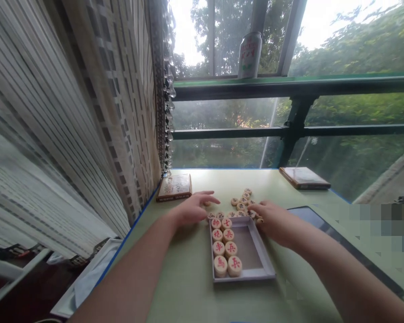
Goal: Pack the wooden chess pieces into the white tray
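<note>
A shallow white box (269,269) lies on the table in front of me. Two columns of xiangqi pieces with red characters (234,264) fill its left side; bare floor shows on its right. Beyond the far rim, loose xiangqi pieces with dark characters (241,206) are spread on the tabletop. My left hand (195,208) is at the box's far left corner, fingers stretched out and apart, beside a few loose pieces. At the far right corner, my right hand (269,217) has its fingers spread over loose pieces and touches some of them. Its fingers partly cover those pieces.
A dark tablet (343,242) lies to the right, partly under my right forearm. Two book-like boxes, one at the back left (175,186) and another at the back right (305,177), rest on the table. A can (250,54) stands on the window rail. Curtains hang at left.
</note>
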`<state>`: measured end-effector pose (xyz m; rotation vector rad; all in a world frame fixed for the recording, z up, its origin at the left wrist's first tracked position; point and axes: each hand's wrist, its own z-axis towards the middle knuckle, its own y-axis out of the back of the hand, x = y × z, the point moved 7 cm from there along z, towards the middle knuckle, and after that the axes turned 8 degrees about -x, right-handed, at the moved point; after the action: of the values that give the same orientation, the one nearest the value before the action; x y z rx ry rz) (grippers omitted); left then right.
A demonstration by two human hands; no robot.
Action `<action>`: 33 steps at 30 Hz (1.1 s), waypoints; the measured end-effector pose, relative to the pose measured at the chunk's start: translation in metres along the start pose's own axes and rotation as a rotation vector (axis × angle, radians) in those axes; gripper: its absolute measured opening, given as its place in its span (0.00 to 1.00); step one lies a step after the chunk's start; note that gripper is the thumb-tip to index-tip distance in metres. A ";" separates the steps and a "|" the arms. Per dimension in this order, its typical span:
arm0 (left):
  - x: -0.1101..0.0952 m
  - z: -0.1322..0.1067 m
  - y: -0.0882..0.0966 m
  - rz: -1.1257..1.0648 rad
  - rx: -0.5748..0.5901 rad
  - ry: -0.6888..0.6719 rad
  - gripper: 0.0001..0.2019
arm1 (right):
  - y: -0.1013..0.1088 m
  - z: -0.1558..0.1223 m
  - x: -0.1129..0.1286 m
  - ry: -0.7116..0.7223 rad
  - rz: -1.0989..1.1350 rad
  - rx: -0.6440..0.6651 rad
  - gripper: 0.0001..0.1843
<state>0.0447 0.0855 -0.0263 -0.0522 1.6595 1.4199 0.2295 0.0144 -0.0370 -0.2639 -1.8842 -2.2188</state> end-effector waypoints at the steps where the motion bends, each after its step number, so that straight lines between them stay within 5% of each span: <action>1: -0.001 -0.002 0.000 0.009 0.048 -0.009 0.35 | 0.001 0.003 0.000 0.004 0.017 -0.006 0.22; 8: -0.008 -0.008 0.003 0.125 0.141 -0.061 0.34 | -0.001 0.020 0.009 0.108 0.116 -0.093 0.16; 16: -0.009 -0.012 0.002 0.153 0.179 -0.099 0.31 | -0.012 0.025 0.013 0.267 0.357 -0.162 0.22; 26: 0.004 -0.006 0.000 0.206 0.020 -0.039 0.26 | -0.011 0.027 0.013 0.306 0.469 -0.207 0.17; 33: 0.006 -0.001 0.001 0.086 -0.043 0.024 0.37 | 0.001 0.024 0.014 0.279 0.346 -0.172 0.16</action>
<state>0.0402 0.0873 -0.0296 -0.0235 1.6681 1.5251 0.2160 0.0374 -0.0287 -0.2686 -1.3899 -2.0585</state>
